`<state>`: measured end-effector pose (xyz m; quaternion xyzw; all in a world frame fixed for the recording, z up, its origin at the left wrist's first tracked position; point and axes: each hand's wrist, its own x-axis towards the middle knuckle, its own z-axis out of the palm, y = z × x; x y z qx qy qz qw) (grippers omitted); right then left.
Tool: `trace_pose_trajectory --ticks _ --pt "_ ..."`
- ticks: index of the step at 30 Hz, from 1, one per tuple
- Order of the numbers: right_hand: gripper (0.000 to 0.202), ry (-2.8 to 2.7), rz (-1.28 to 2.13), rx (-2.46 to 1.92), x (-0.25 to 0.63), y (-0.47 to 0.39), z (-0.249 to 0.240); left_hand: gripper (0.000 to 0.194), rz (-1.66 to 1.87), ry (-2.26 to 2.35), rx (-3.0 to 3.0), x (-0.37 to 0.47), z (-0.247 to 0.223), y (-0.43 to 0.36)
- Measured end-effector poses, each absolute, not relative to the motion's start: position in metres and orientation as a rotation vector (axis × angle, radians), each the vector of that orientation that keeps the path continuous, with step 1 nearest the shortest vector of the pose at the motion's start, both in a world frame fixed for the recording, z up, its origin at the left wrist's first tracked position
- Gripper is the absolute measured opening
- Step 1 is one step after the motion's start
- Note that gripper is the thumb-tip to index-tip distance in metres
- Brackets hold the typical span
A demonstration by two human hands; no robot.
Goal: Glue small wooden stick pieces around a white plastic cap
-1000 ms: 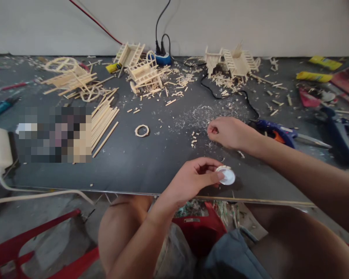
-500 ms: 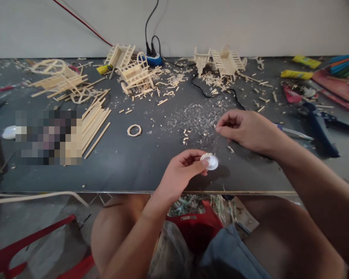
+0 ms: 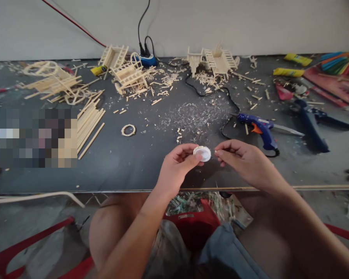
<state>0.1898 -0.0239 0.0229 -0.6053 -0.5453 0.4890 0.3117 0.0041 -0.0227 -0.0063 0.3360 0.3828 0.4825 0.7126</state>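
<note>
My left hand [image 3: 178,164] pinches a small round white cap-like disc [image 3: 203,154] between thumb and fingers, with a few pale wooden bits along its upper rim. Just right of the disc, my right hand [image 3: 238,159] is closed in a pinch on a tiny pale wooden piece [image 3: 215,152], apart from the disc by a small gap. Beyond my hands lie several short wooden bits [image 3: 179,135] on the dark table. A ring of wooden pieces [image 3: 128,130] rests to the left. The blue glue gun [image 3: 258,126] lies on its side past my right hand.
Long wooden sticks [image 3: 91,128] lie at left. Stick-built models [image 3: 130,75] and a further model [image 3: 221,62] stand at the back near a blue power socket [image 3: 147,60]. Dark blue cutters [image 3: 312,124] and yellow tubes [image 3: 289,72] are at right. A black cord crosses the table.
My right hand has come down and toward me, close to the disc, uncovering the glue gun. The left hand's disc has shifted slightly left and up in view.
</note>
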Motion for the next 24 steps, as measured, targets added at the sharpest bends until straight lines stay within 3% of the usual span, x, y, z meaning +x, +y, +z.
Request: trace_pose_trajectory --ticks 24 --pt "0.015 -1.12 1.552 -1.423 0.178 -0.03 -0.001 0.028 1.114 0.995 0.924 0.012 -0.004 -0.026"
